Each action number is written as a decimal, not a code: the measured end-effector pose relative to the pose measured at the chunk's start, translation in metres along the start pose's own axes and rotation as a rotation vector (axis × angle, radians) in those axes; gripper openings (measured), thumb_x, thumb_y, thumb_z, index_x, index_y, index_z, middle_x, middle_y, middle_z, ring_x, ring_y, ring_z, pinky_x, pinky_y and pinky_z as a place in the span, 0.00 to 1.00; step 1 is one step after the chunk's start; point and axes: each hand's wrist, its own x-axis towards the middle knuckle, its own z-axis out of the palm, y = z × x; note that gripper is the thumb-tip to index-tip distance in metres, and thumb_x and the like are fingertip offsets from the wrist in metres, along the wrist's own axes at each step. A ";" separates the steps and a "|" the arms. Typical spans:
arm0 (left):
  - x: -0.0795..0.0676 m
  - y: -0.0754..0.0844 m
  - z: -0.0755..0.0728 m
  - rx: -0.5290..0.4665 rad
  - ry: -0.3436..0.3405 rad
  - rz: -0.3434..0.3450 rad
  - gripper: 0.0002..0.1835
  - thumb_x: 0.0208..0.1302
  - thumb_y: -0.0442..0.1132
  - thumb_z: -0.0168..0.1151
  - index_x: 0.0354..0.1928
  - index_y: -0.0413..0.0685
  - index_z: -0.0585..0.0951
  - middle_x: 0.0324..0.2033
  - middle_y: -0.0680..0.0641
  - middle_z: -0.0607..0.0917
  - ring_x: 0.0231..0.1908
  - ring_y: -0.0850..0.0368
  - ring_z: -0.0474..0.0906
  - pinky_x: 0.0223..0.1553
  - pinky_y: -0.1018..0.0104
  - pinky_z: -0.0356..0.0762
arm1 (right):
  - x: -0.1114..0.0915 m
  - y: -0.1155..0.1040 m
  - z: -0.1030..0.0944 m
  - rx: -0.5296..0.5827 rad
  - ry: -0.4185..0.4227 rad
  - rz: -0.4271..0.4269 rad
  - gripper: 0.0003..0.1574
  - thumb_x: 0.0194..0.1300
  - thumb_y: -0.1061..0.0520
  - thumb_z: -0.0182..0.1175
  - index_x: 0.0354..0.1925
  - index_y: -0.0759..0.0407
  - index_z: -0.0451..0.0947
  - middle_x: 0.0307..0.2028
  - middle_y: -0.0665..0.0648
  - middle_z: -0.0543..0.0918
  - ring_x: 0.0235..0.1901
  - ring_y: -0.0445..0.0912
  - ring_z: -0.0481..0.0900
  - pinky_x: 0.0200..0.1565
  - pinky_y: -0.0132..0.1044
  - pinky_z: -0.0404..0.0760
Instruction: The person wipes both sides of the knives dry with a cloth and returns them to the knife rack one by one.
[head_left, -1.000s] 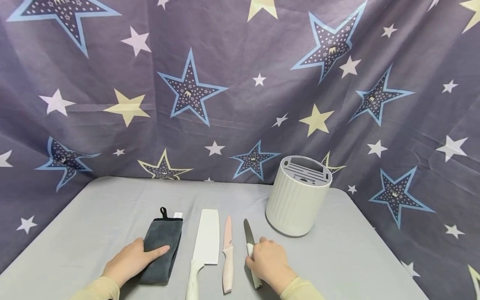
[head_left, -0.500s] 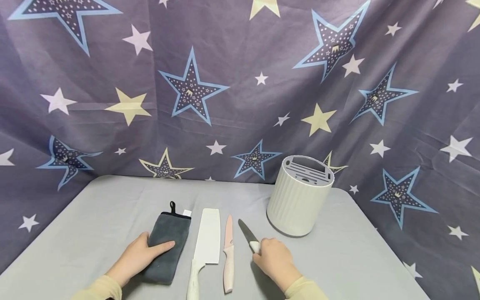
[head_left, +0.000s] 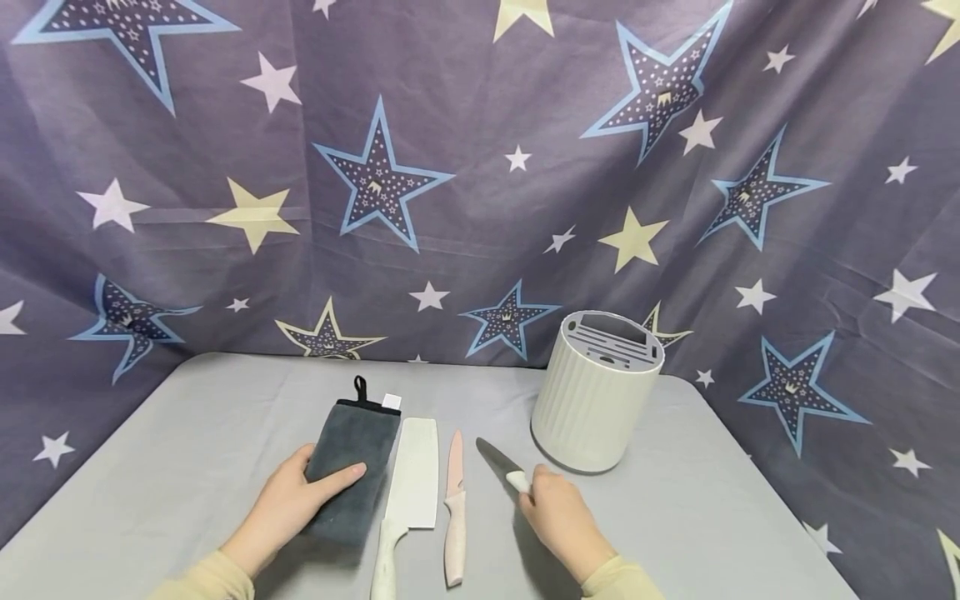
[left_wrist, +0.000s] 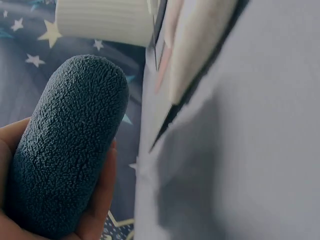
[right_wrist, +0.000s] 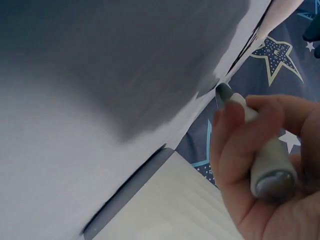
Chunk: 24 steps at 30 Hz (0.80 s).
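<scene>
My left hand grips a folded dark grey towel, thumb on top, left of the knives. The left wrist view shows the towel rolled in my palm. My right hand holds a small knife with a dark blade and white handle, its tip pointing far-left above the table. In the right wrist view my fingers curl round that handle. A white cleaver and a pink knife lie side by side between my hands.
A white ribbed knife block with slots on top stands at the back right of the grey table, close to my right hand. A star-patterned purple cloth hangs behind and around the table.
My left hand has carried the towel forward and to the right, toward the cleaver. My right hand has raised the dark-bladed knife and moved it forward, its blade now slanting left.
</scene>
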 end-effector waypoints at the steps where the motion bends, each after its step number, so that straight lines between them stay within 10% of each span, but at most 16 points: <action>1: -0.001 0.003 0.001 -0.005 0.005 0.007 0.42 0.61 0.62 0.65 0.65 0.38 0.69 0.57 0.36 0.80 0.55 0.45 0.77 0.55 0.52 0.74 | 0.000 0.001 0.000 -0.003 0.013 -0.002 0.09 0.59 0.63 0.65 0.29 0.64 0.73 0.19 0.54 0.74 0.17 0.43 0.70 0.19 0.34 0.72; 8: -0.014 0.021 0.007 -0.114 0.038 0.017 0.33 0.59 0.59 0.68 0.59 0.45 0.74 0.44 0.46 0.86 0.38 0.60 0.80 0.41 0.66 0.77 | 0.000 0.000 -0.002 -0.021 0.051 -0.001 0.09 0.61 0.58 0.64 0.32 0.60 0.73 0.21 0.50 0.73 0.18 0.41 0.67 0.20 0.35 0.68; 24: -0.037 0.055 0.028 -0.261 -0.019 0.044 0.25 0.58 0.55 0.71 0.53 0.49 0.81 0.36 0.49 0.86 0.31 0.58 0.81 0.32 0.66 0.79 | -0.007 -0.019 -0.010 0.030 0.213 -0.093 0.12 0.58 0.51 0.68 0.40 0.54 0.83 0.34 0.50 0.87 0.24 0.39 0.77 0.23 0.33 0.73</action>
